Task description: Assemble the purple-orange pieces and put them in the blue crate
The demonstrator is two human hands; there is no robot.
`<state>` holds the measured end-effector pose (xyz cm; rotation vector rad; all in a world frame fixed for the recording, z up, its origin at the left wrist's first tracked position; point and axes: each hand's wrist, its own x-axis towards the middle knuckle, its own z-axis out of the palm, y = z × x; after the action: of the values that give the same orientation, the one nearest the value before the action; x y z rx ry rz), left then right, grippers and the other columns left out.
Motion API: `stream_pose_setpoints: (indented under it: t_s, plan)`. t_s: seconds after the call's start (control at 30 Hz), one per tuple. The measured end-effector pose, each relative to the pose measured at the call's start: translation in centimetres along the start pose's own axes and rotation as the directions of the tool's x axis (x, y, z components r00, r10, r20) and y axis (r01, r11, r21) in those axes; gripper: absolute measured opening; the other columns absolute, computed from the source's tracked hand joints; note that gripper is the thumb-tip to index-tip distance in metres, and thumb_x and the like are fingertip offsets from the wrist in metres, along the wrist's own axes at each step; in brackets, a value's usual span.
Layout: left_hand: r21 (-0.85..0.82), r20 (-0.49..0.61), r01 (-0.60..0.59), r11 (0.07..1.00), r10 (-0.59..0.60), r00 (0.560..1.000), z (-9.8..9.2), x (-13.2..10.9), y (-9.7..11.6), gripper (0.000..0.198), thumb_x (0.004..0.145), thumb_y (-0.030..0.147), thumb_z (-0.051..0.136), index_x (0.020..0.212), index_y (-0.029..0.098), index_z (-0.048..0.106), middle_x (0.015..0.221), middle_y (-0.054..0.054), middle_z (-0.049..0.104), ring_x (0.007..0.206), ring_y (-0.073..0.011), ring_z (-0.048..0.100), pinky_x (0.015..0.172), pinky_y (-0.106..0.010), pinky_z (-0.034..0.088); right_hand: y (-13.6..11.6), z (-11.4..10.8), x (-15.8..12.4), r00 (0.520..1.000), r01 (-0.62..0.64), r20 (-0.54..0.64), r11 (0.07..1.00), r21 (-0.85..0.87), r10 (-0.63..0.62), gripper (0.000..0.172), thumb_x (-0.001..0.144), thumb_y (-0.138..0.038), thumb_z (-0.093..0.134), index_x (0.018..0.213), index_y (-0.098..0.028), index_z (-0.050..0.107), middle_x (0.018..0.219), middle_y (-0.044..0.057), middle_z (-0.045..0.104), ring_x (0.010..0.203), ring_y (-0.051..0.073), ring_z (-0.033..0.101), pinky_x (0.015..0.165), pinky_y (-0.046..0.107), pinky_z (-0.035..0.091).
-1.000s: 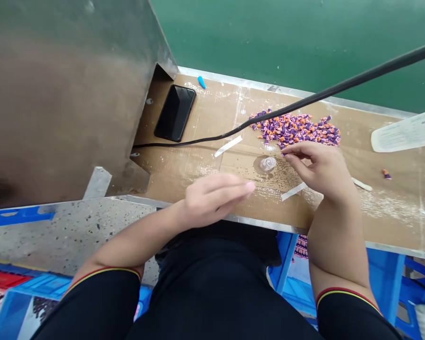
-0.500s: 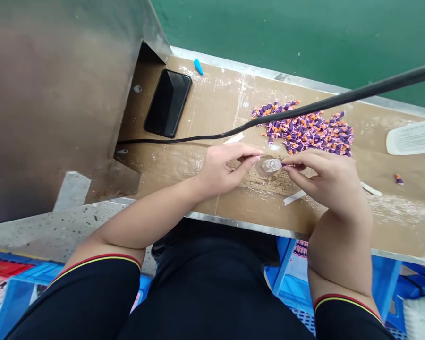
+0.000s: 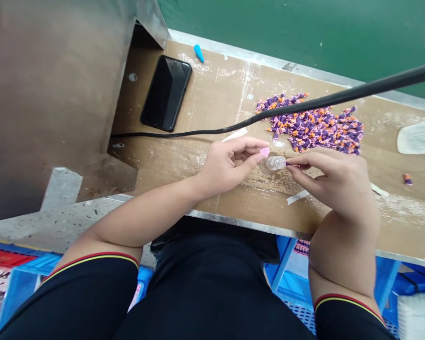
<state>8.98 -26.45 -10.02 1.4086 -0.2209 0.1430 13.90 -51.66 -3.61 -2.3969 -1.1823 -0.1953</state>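
Between thumb and fingers, my left hand (image 3: 230, 163) pinches a small pink piece (image 3: 264, 151), rounded and flat-looking. My right hand (image 3: 335, 177) is closed on a tiny purple piece (image 3: 288, 163), mostly hidden by the fingertips. A small clear container (image 3: 275, 163) stands on the cardboard between both hands, its top close to the right fingertips; whether they touch I cannot tell. Just behind the right hand lies a heap of small purple, orange and pink figures (image 3: 318, 123). One more such figure (image 3: 407, 179) lies apart at the right.
A black cable (image 3: 212, 131) crosses above the cardboard-covered table (image 3: 212, 101). A phone (image 3: 166, 93) and a blue cap-like piece (image 3: 199, 53) lie at the left, beside a metal housing (image 3: 56, 85). A white container (image 3: 418, 137) is at the right; blue crates (image 3: 286, 278) are below.
My left hand has turned slightly, bringing the pink piece in its fingertips into clear view. My right hand stays by the clear container. The whole view has shifted a little.
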Motion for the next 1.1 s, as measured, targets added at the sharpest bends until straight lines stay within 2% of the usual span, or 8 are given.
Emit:
stream_pose_setpoints:
  t_s: [0.2, 0.43, 0.57, 0.7, 0.8, 0.87, 1.0, 1.1]
  plan:
    - [-0.007, -0.021, -0.007, 1.0, 0.007, 1.0, 0.2, 0.2, 0.2, 0.018, 0.099, 0.03, 0.085, 0.113, 0.018, 0.086, 0.102, -0.008, 0.087, 0.085, -0.0131, 0.081, 0.078, -0.022, 0.067, -0.3, -0.1, 0.1, 1.0, -0.003, 0.012, 0.999, -0.044, 0.004, 0.008, 0.104, -0.021, 0.076, 0.101, -0.027, 0.079, 0.091, 0.001, 0.086, 0.075, 0.018, 0.082, 0.06, 0.029, 0.058]
    - [-0.068, -0.017, 0.074, 0.995, -0.075, 0.997, 0.3, 0.3, 0.3, 0.022, 0.096, 0.035, 0.09, 0.11, 0.018, 0.087, 0.106, -0.009, 0.087, 0.092, -0.0155, 0.082, 0.087, -0.027, 0.069, -0.4, -0.1, 0.0, 1.0, -0.017, 0.024, 0.998, -0.056, 0.018, 0.008, 0.104, -0.021, 0.075, 0.1, -0.025, 0.08, 0.093, 0.003, 0.087, 0.076, 0.019, 0.082, 0.06, 0.029, 0.059]
    - [-0.108, -0.004, 0.138, 0.984, -0.14, 0.99, 0.2, 0.3, 0.5, 0.025, 0.097, 0.038, 0.089, 0.108, 0.016, 0.084, 0.099, -0.009, 0.085, 0.087, -0.0148, 0.082, 0.083, -0.026, 0.069, -0.6, -0.2, 0.2, 0.999, -0.032, 0.008, 0.999, -0.038, 0.032, 0.009, 0.104, -0.021, 0.075, 0.099, -0.027, 0.081, 0.093, 0.002, 0.087, 0.076, 0.019, 0.083, 0.061, 0.03, 0.061]
    - [-0.177, 0.011, 0.266, 0.947, -0.269, 0.963, 0.2, 0.3, 0.8, 0.036, 0.097, 0.048, 0.089, 0.106, 0.015, 0.077, 0.102, -0.011, 0.086, 0.091, -0.0182, 0.084, 0.081, -0.029, 0.07, -1.5, 0.5, 0.4, 0.984, -0.079, -0.159, 0.996, 0.028, 0.083, 0.008, 0.1, -0.019, 0.078, 0.099, -0.027, 0.081, 0.093, 0.001, 0.088, 0.076, 0.02, 0.084, 0.059, 0.031, 0.061]
    - [-0.211, 0.013, 0.324, 0.922, -0.329, 0.944, 0.3, 0.4, 1.0, 0.045, 0.092, 0.056, 0.092, 0.104, 0.014, 0.076, 0.105, -0.013, 0.086, 0.093, -0.0205, 0.085, 0.085, -0.032, 0.072, -2.7, 1.9, 0.4, 0.936, -0.145, -0.304, 0.981, 0.126, 0.177, 0.004, 0.099, -0.023, 0.079, 0.1, -0.026, 0.082, 0.093, 0.003, 0.088, 0.079, 0.022, 0.085, 0.065, 0.035, 0.067]
    - [-0.228, 0.005, 0.329, 0.916, -0.337, 0.941, 0.5, 0.4, 1.0, 0.049, 0.089, 0.058, 0.094, 0.102, 0.015, 0.078, 0.1, -0.011, 0.085, 0.091, -0.0202, 0.084, 0.085, -0.033, 0.072, -3.6, 3.0, 0.5, 0.911, -0.17, -0.343, 0.966, 0.193, 0.229, 0.004, 0.101, -0.026, 0.079, 0.101, -0.028, 0.081, 0.094, 0.003, 0.088, 0.081, 0.024, 0.085, 0.071, 0.037, 0.071]
    - [-0.305, -0.012, 0.323, 0.896, -0.343, 0.939, 0.8, 0.2, 1.1, 0.044, 0.086, 0.056, 0.097, 0.097, 0.016, 0.082, 0.098, -0.009, 0.086, 0.089, -0.0184, 0.084, 0.087, -0.033, 0.073, -4.9, 4.8, 0.8, 0.892, -0.097, -0.406, 0.962, 0.256, 0.198, 0.011, 0.101, -0.021, 0.079, 0.106, -0.03, 0.081, 0.098, 0.003, 0.089, 0.084, 0.024, 0.086, 0.075, 0.038, 0.073]
    - [-0.36, -0.01, 0.314, 0.879, -0.34, 0.94, 1.0, 0.1, 1.3, 0.043, 0.083, 0.057, 0.099, 0.095, 0.018, 0.085, 0.1, -0.009, 0.087, 0.091, -0.0185, 0.084, 0.089, -0.033, 0.073, -5.1, 5.5, 1.0, 0.85, -0.053, -0.495, 0.963, 0.265, 0.183, 0.017, 0.099, -0.016, 0.081, 0.109, -0.03, 0.081, 0.1, 0.003, 0.089, 0.086, 0.025, 0.087, 0.075, 0.037, 0.073]
